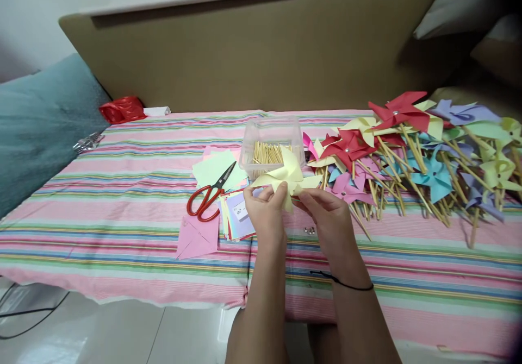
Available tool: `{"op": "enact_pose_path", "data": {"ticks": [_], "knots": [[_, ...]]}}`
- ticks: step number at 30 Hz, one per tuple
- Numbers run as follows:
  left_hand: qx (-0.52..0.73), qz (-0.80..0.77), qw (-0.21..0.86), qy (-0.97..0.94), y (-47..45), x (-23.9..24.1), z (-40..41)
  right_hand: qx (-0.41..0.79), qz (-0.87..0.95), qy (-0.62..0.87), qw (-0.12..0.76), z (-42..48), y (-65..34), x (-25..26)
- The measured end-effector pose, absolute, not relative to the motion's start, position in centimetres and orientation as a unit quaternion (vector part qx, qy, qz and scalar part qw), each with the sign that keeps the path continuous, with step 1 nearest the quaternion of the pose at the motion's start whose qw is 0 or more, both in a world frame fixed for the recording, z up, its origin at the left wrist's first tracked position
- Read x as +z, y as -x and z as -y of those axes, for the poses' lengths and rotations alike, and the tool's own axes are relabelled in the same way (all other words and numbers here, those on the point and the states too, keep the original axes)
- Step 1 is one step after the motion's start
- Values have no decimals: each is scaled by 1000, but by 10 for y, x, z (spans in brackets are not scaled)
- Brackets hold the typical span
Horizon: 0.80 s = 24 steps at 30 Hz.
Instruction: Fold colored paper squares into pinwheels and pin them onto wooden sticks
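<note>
A pale yellow paper pinwheel (290,169) is held up between both hands, its blades folded toward the middle. My left hand (267,209) is closed on it, thumb pressed near the centre. My right hand (326,209) pinches its lower right blade with thumb and fingertips. Just behind stands a clear plastic box (272,127) with short wooden sticks (267,153) in it. Left of my left hand, red-handled scissors (210,194) lie open across light green paper (214,168) and a stack of coloured paper squares (240,217).
Finished pinwheels on sticks (432,174) are heaped at the right. A cut pink square (198,236) lies near the scissors, and small metal fasteners (309,230) sit by my right hand. A red bag (122,110) is at the back left. Striped cloth (122,217) covers the seat.
</note>
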<state>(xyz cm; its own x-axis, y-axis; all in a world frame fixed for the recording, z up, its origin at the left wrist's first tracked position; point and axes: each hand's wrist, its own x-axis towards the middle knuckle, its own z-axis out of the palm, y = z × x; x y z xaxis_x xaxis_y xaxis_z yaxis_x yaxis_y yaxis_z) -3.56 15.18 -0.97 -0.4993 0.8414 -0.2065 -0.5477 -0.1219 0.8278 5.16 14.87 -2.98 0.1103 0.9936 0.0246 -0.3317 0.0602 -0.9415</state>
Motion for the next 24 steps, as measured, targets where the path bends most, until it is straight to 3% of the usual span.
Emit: {"op": "enact_pose_path", "data": {"ticks": [14,24], "knots": [[718,-457,483,-206,26,-9,-143,461,303,479,683,-147,-40,-25],[713,-453,494,-207,26,-10,-142,486,215,450,718,-148,-37,-18]]}}
